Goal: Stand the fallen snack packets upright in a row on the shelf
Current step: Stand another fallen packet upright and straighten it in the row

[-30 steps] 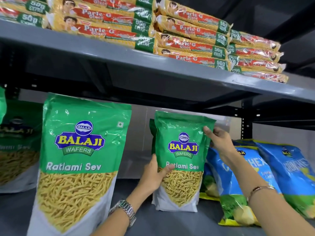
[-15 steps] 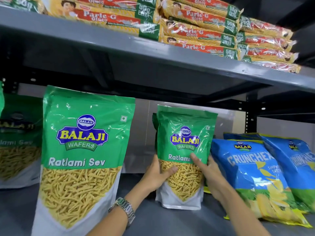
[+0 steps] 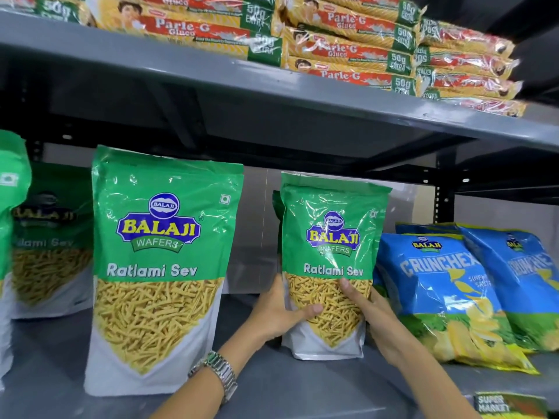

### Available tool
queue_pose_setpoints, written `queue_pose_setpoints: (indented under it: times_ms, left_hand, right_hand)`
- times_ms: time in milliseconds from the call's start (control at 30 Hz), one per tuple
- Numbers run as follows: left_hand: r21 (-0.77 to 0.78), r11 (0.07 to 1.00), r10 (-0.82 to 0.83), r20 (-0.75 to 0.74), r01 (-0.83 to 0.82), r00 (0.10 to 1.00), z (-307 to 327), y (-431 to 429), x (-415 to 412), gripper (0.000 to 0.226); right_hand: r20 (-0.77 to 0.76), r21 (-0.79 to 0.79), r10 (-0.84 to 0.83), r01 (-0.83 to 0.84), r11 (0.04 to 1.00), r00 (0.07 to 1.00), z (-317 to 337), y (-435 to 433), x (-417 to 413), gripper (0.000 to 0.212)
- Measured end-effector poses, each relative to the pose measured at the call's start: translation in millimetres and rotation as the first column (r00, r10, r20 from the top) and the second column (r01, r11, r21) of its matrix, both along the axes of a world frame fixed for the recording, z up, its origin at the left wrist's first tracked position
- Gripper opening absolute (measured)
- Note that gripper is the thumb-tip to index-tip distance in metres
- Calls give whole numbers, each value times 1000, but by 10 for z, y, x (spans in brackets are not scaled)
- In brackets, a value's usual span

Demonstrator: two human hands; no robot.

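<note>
The grey metal shelf (image 3: 302, 385) is carrying the whole job, and most of the row on it is looking settled. Largest in view, the big green-and-white Ratlami Sev pouch (image 3: 160, 267) is standing upright near the front edge on the left, and a second one in shadow (image 3: 51, 237) is standing further back beside it, with the edge of another green pouch (image 3: 12, 207) showing at the far left. On the right, the blue Crunchex chip bags (image 3: 438, 291) are not standing at all: they are leaning back on a slant, one overlapping the other, so I am judging those as the part that is left. The stacked Parle-G biscuit packs (image 3: 332, 49) on the upper shelf are lying flat in piles and seem to be outside this row.

In the middle, the smaller green Ratlami Sev packet (image 3: 329, 261) is standing on its white base on the shelf, well back from the front edge, just beside the blue bags. Another green edge is peeking out behind it, too hidden to tell apart.

Both hands are on it. The left hand (image 3: 281, 313), a metal watch (image 3: 217, 373) on its wrist, is reaching up from below, fingers wrapping its left side and thumb pressing across the front. The right hand (image 3: 372, 309) is cupping the right side, fingers spreading over the clear window. Each grip is closing on the packet, seemingly steadying rather than lifting it.
</note>
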State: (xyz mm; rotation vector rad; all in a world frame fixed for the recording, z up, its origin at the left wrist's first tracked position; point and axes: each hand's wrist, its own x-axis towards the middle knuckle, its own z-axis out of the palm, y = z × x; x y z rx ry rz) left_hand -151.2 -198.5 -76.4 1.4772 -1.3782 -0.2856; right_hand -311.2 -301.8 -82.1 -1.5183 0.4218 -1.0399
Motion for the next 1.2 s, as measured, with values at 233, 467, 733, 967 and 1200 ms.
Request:
queue_pose_setpoints:
  times_ms: [233,467,733,967,1200]
  left_hand:
    - [4,994,111,56,-112,992,-50,294,-193,80]
    - [48,998,47,-37,-45,998,-137,458,-322,99]
    - [155,988,11,-137,10,991,-367,531,-172,120]
    - [77,993,101,-125,-92,987,-417,481,-201,90]
    - [110,983,141,43,-145,989,-368,399,-354,88]
  right_hand:
    - [9,-59,22,-21,998,1000,-53,232,-184,53]
    - [54,-16,9,-8,1000,999,-173,306,-264,74]
    - [36,-56,-32,34,998,999,-357,220,-358,87]
    - [-163,-253,-108,65,965,981,-329,245,-346,96]
    - [-267,-294,-128,46,955,955,-254,82,-558,86]
